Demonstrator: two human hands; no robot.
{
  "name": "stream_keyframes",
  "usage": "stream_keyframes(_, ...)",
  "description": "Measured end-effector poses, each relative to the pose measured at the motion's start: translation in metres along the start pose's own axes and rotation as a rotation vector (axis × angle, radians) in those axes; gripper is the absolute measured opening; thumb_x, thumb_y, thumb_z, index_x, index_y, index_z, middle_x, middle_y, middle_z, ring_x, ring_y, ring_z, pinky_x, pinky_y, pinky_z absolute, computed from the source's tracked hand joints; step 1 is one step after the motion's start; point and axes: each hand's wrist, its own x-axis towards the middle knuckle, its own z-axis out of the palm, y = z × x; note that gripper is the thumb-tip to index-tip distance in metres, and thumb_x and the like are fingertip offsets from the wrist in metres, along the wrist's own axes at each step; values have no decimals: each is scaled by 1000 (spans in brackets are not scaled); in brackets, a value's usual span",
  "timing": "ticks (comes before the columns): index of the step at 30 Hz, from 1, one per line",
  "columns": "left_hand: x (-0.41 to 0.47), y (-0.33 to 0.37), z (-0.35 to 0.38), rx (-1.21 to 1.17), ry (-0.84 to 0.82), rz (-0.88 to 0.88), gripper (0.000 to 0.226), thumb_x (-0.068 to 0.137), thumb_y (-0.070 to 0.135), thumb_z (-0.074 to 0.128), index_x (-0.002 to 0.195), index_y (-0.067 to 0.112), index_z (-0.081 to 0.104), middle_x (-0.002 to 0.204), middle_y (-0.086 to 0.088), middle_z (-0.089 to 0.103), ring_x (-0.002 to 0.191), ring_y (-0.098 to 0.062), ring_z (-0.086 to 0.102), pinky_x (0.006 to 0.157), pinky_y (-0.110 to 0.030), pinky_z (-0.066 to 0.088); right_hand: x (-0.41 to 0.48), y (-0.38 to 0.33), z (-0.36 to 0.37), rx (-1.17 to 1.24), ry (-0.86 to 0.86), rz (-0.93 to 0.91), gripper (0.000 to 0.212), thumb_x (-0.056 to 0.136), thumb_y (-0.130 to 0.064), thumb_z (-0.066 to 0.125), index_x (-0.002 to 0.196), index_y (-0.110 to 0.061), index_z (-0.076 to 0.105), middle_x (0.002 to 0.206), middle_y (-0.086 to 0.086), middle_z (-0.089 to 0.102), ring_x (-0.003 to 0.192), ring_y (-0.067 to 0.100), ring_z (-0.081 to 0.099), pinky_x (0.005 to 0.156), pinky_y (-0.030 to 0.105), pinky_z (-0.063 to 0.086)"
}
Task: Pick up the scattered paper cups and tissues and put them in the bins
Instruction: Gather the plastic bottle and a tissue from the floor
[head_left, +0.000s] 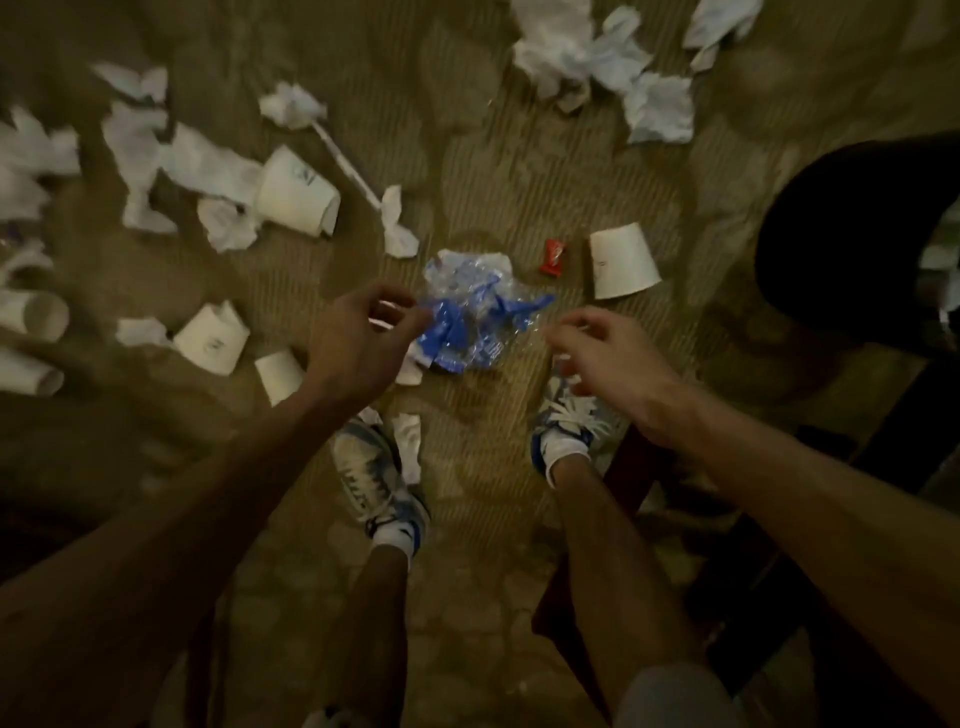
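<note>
Down on the tan carpet, our left hand curls its fingers onto the crumpled blue-and-clear plastic wrapper, can't tell if it's really pinched. Our right hand hovers just beside it, fingers loosely curled, holding nothing. White paper cups and crumpled white tissues lie scattered all around us.

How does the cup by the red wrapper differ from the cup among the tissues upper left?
The cup by the red wrapper sits alone on carpet; the cup among the tissues touches them. The first shows only its outer wall, wide end nearer the person; the second shows its mouth, turned lower right. Both are white paper cups.
</note>
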Motion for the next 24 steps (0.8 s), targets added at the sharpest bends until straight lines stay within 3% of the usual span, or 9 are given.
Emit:
stream_keyframes(3,19,-48,22,-109,-13,-82,23,90,38,68,112,31,63,104,7,63,78,0,61,71,-22,56,36,8,31,-37,19,43,36,93,-47,58,122,-27,61,111,-8,62,91,7,59,85,34,53)
stream_keyframes(6,40,-80,46,-156,3,-53,48,90,33,69,135,22,57,103,18,52,83,3,55,69,-1,41,75,16,55,-29,18,53,56,93,-52,55,143,-29,44,121,-9,50,89,1,52,75,25,47)
stream_keyframes(8,56,-97,61,-237,-37,-64,54,90,27,70,140,20,52,105,17,52,91,0,58,67,0,39,101,23,70,7,4,61,62,94,-54,53,149,-31,35,130,-9,49,97,4,55,73,24,46)
stream_keyframes(10,69,-110,73,-310,-65,-44,53,89,20,70,139,19,52,97,21,55,81,9,61,62,3,39,124,32,83,7,-1,58,66,93,-59,51,151,-34,31,146,-5,46,116,10,52,84,27,45)
stream_keyframes(12,79,-118,82,-404,-106,-45,54,88,19,71,138,23,51,92,27,54,73,16,61,61,-4,47,140,40,95,-9,2,53,71,91,-65,48,152,-33,29,153,-2,39,123,13,45,87,30,40)
stream_keyframes(15,85,-124,85,-563,-157,-121,67,89,25,71,146,26,36,115,16,57,103,-6,64,82,-30,58,147,45,110,55,-13,61,72,89,-68,48,147,-27,36,145,-2,47,117,13,48,90,33,40)
stream_keyframes(17,86,-126,79,-616,-179,-188,81,89,33,70,154,25,21,136,4,51,114,-19,60,82,-31,58,142,48,117,124,-43,55,49,92,-64,46,130,-32,49,121,-11,59,104,7,55,95,35,39)
stream_keyframes(20,81,-130,66,-607,-237,-215,92,89,49,66,157,24,10,134,-1,53,100,-15,63,56,-23,54,126,49,124,204,3,44,36,95,-60,45,119,-34,55,99,-14,60,89,3,56,77,26,43)
stream_keyframes(24,72,-138,45,-603,-308,-187,91,88,59,61,157,24,12,121,1,61,92,-20,70,67,-33,55,100,44,138,277,56,54,60,92,-65,46,140,-28,46,107,0,61,98,16,58,83,31,46)
